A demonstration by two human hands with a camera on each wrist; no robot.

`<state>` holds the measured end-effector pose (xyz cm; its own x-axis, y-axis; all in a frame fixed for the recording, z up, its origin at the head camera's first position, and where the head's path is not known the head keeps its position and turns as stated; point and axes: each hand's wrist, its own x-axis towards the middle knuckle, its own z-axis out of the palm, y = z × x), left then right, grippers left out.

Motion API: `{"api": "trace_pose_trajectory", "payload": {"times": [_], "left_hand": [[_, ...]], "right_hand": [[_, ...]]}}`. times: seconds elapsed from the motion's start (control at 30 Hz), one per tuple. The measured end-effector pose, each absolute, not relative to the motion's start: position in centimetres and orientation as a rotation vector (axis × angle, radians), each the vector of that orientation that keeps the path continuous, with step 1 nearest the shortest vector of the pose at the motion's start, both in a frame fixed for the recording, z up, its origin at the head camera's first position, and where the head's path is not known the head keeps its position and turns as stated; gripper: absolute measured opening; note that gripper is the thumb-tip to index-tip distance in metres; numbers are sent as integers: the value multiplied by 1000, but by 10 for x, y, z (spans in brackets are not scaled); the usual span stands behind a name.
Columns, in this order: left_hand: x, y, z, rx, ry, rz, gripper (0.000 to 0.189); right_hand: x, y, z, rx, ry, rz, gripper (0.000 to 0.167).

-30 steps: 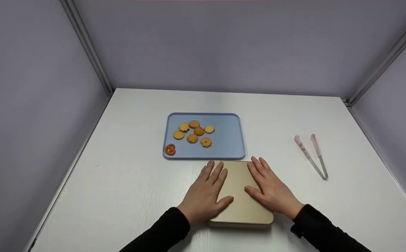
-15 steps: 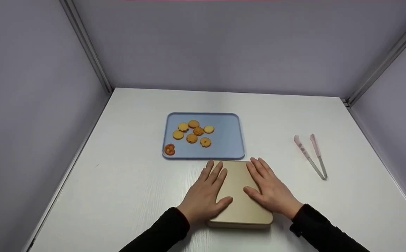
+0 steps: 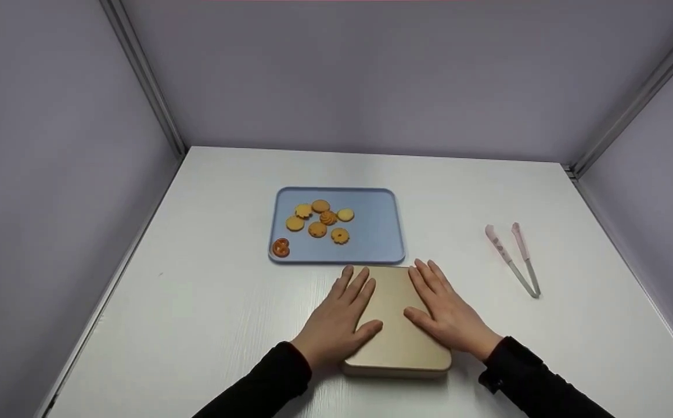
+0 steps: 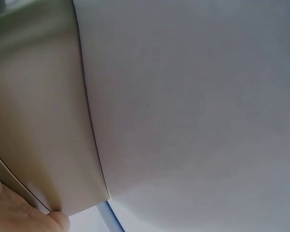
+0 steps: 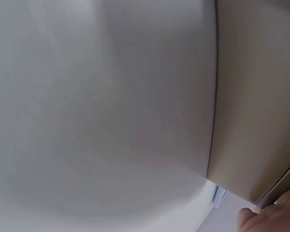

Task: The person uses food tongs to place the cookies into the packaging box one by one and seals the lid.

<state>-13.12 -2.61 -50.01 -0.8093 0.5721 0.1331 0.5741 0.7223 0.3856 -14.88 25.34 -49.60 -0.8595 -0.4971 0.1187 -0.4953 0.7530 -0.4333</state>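
A flat gold tin box with its lid on lies on the white table near the front. My left hand rests on the left part of the lid, its fingers straight and pointing away from me. On the right part lies my right hand, fingers straight, thumb spread inward. Neither hand holds anything. Both wrist views show the tin's side wall standing on the table, with fingertips at the lid's edge. What the tin contains is hidden.
Just beyond the tin is a blue tray carrying several cookies and a pretzel. Tongs with pink-tipped arms lie spread at the right. Grey panels enclose the back and sides.
Both hands stay on the lid. The left thumb has shifted very slightly; the tin, tray and tongs stay where they were.
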Motion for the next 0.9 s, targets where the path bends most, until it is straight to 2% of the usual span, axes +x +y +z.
{"api": "trace_pose_trajectory", "payload": {"times": [0.4, 0.63, 0.9], "left_hand": [[-136, -25, -497, -963, -2949, -458, 77], [-140, -28, -488, -960, -2934, -539, 78], [-155, -50, -467, -791, -2967, -498, 76]], "right_hand": [[-153, 254, -486, -851, 2933, -647, 79], [-157, 255, -480, -865, 2953, -584, 79], [-169, 268, -472, -804, 3039, -547, 74]]}}
